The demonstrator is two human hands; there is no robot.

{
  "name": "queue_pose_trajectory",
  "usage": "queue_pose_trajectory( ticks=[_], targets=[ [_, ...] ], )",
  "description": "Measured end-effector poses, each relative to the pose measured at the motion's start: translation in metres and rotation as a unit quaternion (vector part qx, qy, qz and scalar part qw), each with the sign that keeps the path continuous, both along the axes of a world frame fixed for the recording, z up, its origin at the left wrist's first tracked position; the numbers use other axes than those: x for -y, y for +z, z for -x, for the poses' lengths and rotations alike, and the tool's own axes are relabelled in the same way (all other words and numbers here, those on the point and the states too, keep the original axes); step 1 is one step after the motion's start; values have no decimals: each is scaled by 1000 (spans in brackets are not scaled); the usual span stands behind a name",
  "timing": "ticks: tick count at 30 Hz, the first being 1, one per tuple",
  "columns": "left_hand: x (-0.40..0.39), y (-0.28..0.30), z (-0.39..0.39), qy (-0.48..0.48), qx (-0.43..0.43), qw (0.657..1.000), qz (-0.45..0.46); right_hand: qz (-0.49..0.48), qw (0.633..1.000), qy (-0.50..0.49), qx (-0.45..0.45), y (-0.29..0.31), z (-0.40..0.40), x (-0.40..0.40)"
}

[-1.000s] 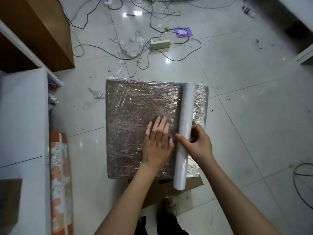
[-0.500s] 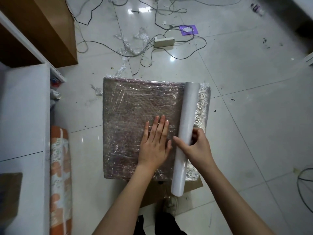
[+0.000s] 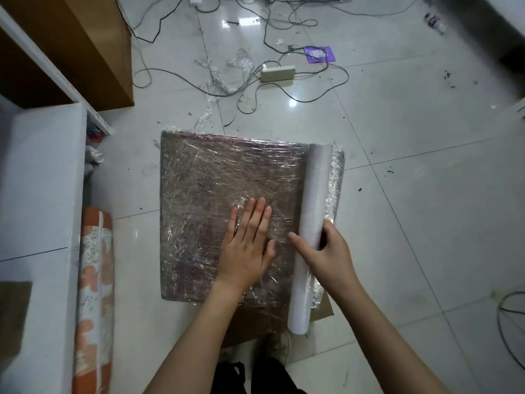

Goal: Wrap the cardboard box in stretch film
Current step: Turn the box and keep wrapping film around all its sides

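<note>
Down on the pale glossy tiled floor [image 3: 397, 194] sits the flat brown cardboard box [image 3: 204, 194], its top face already coated in crinkled clear stretch film. Left hand [image 3: 247, 248] lies flat on that top, fingers released and spread, pinning the film near the box's right half. Right hand [image 3: 326, 254] curls around the long white roll of stretch film [image 3: 314, 223], thumb on the left side, fingers wrapped over the right, grasping it past its middle on the near side. Roll lies along the box's right edge, its near end overhanging. That film looks thin, clingy and easily torn, so steady tension matters. Box looks stiff, broad and awkward rather than heavy, I'd judge; best gripped by opposite edges for turning. Roll seems light and smooth; a mid-length grip keeps it level.
</note>
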State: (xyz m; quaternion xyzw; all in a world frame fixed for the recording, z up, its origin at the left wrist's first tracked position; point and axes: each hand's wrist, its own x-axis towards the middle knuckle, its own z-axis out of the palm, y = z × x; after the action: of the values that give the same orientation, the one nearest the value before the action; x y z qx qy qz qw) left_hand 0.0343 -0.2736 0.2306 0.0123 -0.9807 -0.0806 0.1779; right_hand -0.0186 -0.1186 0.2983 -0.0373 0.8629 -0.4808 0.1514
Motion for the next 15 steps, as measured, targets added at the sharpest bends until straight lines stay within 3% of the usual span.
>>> queue_pose_trajectory(
  ticks=[4,8,12,15],
  targets=[
    [0,0,2,8,2,1000,6,-77,996,-31,-40,-3,-1,0],
    [2,10,5,6,8,1000,-11,-94,994,-49,-36,-6,3,7],
    [2,38,16,26,-22,993,-114,-93,993,-58,-49,-5,11,10],
    [1,59,38,74,-61,992,-83,-85,993,-61,-51,-4,13,11]
  ],
)
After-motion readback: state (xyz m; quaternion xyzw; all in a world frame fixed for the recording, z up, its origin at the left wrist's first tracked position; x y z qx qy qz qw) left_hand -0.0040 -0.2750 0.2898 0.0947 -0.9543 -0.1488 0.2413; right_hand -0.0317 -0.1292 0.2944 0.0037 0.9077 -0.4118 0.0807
